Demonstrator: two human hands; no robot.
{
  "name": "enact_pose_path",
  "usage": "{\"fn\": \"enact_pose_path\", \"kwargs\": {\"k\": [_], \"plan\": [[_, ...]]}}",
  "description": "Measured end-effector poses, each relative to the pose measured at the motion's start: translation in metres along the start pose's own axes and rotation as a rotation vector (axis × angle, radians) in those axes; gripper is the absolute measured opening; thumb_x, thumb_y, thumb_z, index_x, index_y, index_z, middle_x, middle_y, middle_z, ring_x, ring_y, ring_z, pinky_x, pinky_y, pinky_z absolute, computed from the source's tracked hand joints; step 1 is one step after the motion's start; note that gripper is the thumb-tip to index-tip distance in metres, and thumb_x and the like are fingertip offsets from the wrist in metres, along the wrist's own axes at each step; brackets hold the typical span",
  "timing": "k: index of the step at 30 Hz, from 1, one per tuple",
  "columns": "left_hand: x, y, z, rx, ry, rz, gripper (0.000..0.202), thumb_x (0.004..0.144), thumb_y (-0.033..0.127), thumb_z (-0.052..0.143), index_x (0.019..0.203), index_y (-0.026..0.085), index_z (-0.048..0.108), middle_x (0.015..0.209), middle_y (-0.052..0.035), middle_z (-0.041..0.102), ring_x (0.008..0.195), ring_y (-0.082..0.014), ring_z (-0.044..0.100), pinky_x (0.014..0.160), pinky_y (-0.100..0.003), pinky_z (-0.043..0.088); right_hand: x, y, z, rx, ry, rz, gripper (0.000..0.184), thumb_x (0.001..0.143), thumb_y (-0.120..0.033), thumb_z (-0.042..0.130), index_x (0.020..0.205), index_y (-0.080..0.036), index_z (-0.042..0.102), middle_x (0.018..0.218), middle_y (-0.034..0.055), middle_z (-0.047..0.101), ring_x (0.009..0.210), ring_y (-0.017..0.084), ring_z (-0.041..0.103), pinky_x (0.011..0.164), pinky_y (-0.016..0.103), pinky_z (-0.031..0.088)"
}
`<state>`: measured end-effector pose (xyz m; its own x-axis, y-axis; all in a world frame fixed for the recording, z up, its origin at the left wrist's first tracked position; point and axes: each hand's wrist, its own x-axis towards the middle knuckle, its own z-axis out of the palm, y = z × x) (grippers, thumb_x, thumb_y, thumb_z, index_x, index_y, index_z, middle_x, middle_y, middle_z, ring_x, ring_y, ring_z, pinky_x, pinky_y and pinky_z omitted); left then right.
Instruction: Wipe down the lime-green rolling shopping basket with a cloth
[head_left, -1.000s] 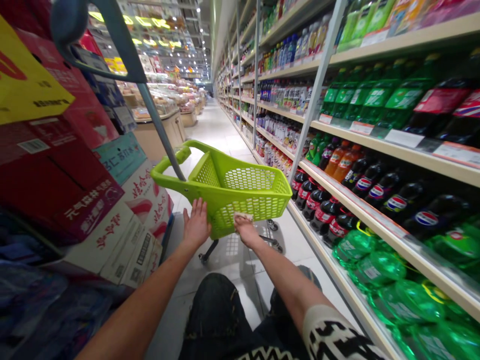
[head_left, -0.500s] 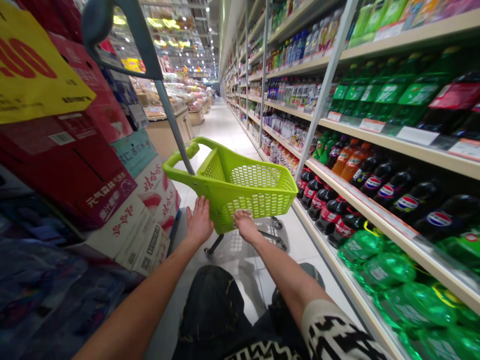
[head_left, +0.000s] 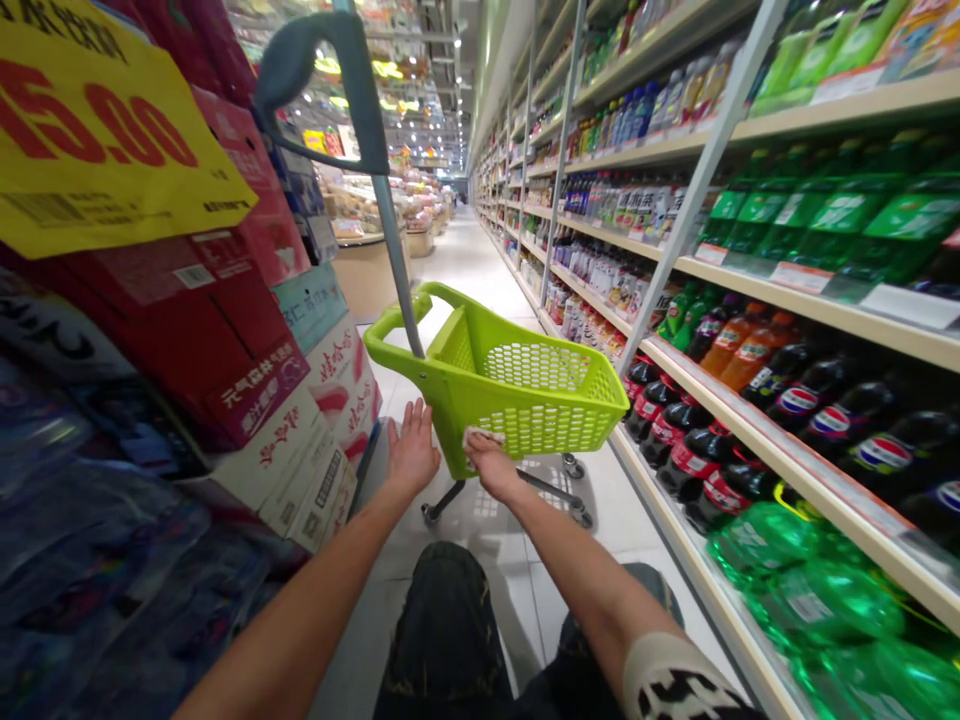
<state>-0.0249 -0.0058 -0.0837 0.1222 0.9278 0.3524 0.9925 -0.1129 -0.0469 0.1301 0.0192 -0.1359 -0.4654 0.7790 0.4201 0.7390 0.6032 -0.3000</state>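
Observation:
A lime-green shopping cart basket (head_left: 525, 385) with perforated walls stands on a wheeled frame in front of my knees. My right hand (head_left: 491, 465) has its fingers closed on a small, pale, crumpled cloth (head_left: 484, 437), pressed against the lower side of the basket. Whether it is fabric or paper is unclear. My left hand (head_left: 414, 450) is open, palm toward the solid rear side panel of the cart, fingers stretched upward. It is at or very near the panel; contact cannot be made out. A grey handle (head_left: 367, 110) rises on a metal pole above the basket.
Shelves of drink bottles (head_left: 795, 395) line the right side, with large green bottles (head_left: 817, 600) on the bottom level. Stacked cartons (head_left: 292, 440) and a yellow price sign (head_left: 112, 130) crowd the left. A tiled aisle (head_left: 457, 250) runs ahead between shelves and food stands.
The view has turned slightly left, so cart and hands appear farther right. The pale cloth in my right hand shows more plainly. My left hand stays open beside the cart.

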Motion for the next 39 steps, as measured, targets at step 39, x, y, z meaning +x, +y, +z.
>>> {"fn": "enact_pose_path", "kwargs": {"k": [39], "plan": [[0.042,0.042,-0.017,-0.016,0.076,0.277,0.066,0.069,0.016,0.04,0.133,0.009,0.024,0.144,-0.0096,0.017,0.133,-0.0213,0.006,0.107,-0.046,0.006,0.05,0.027,-0.07,-0.037,0.369,0.012,0.042,0.082,-0.007,0.037,0.122,-0.016,0.047,0.132,0.0083,0.042,0.129,0.017,0.023,0.107,0.038,0.02]]}}
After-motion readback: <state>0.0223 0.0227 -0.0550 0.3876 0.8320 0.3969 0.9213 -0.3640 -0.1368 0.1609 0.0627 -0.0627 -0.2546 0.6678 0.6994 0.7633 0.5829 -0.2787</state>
